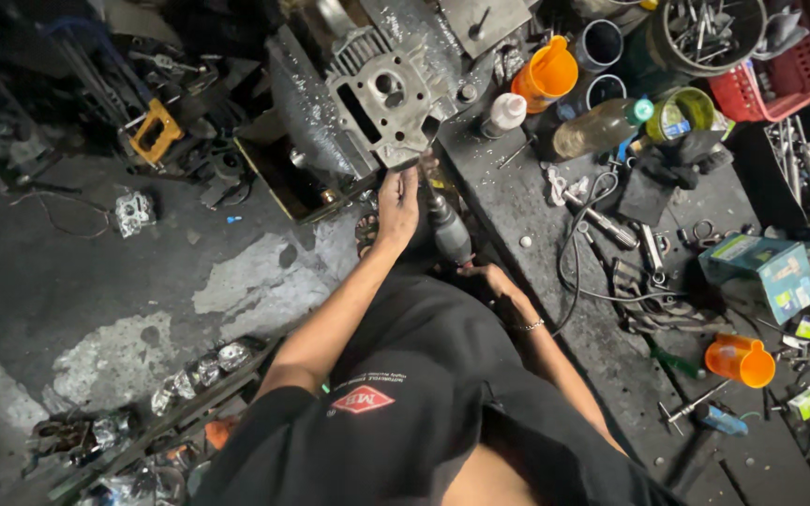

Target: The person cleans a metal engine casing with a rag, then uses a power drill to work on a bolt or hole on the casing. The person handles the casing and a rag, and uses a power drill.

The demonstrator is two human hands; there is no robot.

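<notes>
Left hand point(397, 201) clasps the grey finned cast-metal engine head point(388, 103) at the dark worktop point(527, 201) edge; right hand point(499, 281) grasps the grey handheld rotary grinder point(446, 228) just below it. A loose hold could let the bit skid toward fingers.

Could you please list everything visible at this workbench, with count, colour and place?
engine cylinder head: one, grey metal, bench edge, top centre
power tool: one, dark grey, below the casting
jugs: two, orange, one top centre, one lower right
bottle: one, clear with green cap, lying on bench
basket: one, red, top right
boxes: teal, right edge, count unclear
workbench: one, dark, right half
left hand: at the casting's lower edge
right hand: at the tool's rear end
</notes>
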